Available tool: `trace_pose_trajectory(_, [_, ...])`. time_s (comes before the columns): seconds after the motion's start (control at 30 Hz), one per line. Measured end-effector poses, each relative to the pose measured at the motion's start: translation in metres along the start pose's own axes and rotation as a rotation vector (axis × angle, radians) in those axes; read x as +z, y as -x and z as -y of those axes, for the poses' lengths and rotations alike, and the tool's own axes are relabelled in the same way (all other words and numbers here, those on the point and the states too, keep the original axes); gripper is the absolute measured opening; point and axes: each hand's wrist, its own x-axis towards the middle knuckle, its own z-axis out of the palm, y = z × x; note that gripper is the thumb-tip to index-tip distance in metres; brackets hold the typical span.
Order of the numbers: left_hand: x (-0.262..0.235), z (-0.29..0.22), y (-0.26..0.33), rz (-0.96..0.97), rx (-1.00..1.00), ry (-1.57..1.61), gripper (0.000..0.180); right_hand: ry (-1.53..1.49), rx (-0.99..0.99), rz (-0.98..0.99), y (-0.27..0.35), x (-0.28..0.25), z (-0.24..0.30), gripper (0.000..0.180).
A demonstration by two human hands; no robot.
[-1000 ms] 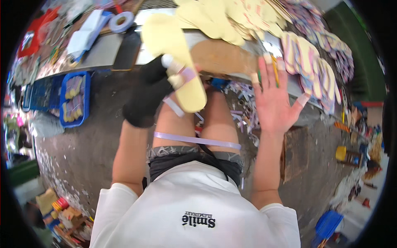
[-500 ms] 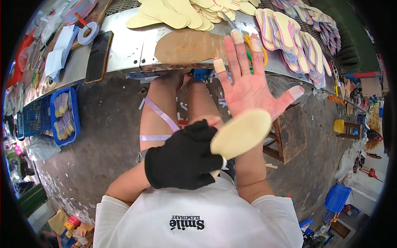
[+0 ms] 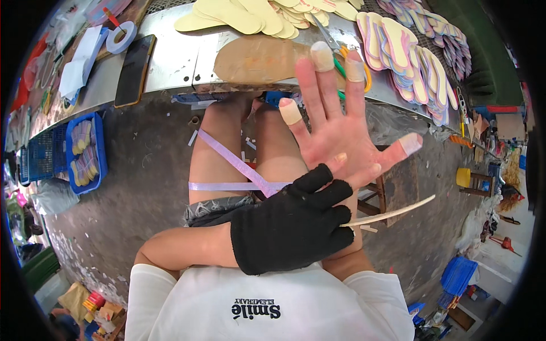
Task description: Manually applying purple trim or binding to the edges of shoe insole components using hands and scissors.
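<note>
While I watched from afar, the black-gloved left hand (image 3: 293, 220) gripped a pale insole (image 3: 392, 214) | edge-on, its long axis ran rightward from that nearer hand, passing below the right hand (image 3: 336, 142) | whose taped fingers were spread, palm up.

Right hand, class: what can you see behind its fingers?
Behind the right hand are scissors with silver blades and green and orange handles, and a brown sheet. The fingers hide parts of the handles and the sheet's right end, so these cannot be seen.
</note>
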Motion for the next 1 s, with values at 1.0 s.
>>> trace_pose_trajectory(1.0, [0.005,0.001,0.017,0.007,-0.16,-0.041,0.005,-0.024,-0.149,-0.154,0.003,-0.006,0.018,0.104])
